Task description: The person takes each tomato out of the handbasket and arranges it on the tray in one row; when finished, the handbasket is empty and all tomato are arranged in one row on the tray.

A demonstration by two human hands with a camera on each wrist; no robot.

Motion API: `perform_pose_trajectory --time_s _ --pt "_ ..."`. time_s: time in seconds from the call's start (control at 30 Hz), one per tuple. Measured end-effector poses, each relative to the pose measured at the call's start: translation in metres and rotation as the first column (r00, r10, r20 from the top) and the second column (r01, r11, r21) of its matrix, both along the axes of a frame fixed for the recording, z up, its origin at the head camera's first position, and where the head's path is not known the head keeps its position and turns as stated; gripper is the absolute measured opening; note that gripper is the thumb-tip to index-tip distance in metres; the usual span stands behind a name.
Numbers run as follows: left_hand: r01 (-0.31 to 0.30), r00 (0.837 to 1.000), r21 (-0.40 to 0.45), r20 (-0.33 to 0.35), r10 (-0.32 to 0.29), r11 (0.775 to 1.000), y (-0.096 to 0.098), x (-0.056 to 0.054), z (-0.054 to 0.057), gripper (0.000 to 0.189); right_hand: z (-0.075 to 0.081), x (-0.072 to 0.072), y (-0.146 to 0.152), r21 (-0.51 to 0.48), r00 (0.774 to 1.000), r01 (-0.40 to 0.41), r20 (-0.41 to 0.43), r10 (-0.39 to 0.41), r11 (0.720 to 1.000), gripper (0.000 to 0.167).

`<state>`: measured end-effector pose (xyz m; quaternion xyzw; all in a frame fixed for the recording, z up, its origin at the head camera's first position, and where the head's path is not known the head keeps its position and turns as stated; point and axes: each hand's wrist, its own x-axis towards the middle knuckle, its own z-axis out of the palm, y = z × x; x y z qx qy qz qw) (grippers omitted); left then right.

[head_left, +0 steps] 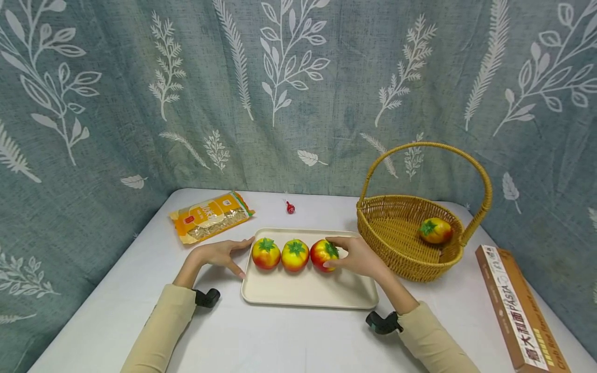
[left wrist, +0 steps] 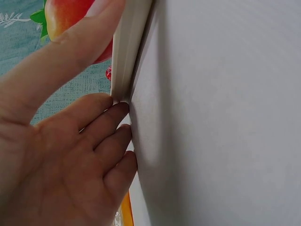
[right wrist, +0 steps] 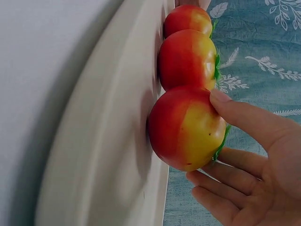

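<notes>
Three red-and-yellow tomatoes with green leafy tops lie in a row on a cream tray: a left tomato (head_left: 266,257), a middle tomato (head_left: 295,261) and a right tomato (head_left: 319,254). My right hand (head_left: 356,256) holds the right tomato between thumb and fingers, its green top tilted toward the palm. In the right wrist view the thumb presses one side of this tomato (right wrist: 181,132), and fingertips meet the other. My left hand (head_left: 216,257) touches the left edge of the tray (head_left: 303,296), fingers spread and loosely bent. The left wrist view shows its fingertips along the tray's outer wall (left wrist: 124,52).
A wicker basket (head_left: 387,235) with a tall handle stands right of the tray, holding another tomato (head_left: 435,230). A long pasta box (head_left: 520,311) lies at the far right. Behind the tray are an orange food packet (head_left: 212,216) and a small red wrapped item (head_left: 290,208).
</notes>
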<state>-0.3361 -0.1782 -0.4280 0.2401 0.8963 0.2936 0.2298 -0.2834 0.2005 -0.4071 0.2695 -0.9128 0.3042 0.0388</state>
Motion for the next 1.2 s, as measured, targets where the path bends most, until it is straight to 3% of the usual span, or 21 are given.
perform_pose_trajectory --time_s 0.43,1.2 --pt "0.002 1.0 -0.006 -0.001 -0.002 1.0 0.0003 -0.0006 -0.0009 0.106 0.0017 0.0021 -0.0003 -0.03 0.999 -0.004 0.034 0.005 1.0 0.071" --pt "0.025 1.0 0.012 0.002 -0.025 1.0 -0.0001 -0.0004 0.0005 0.106 0.0042 0.0027 0.0008 0.008 1.0 -0.006 -0.014 0.006 1.0 0.07"
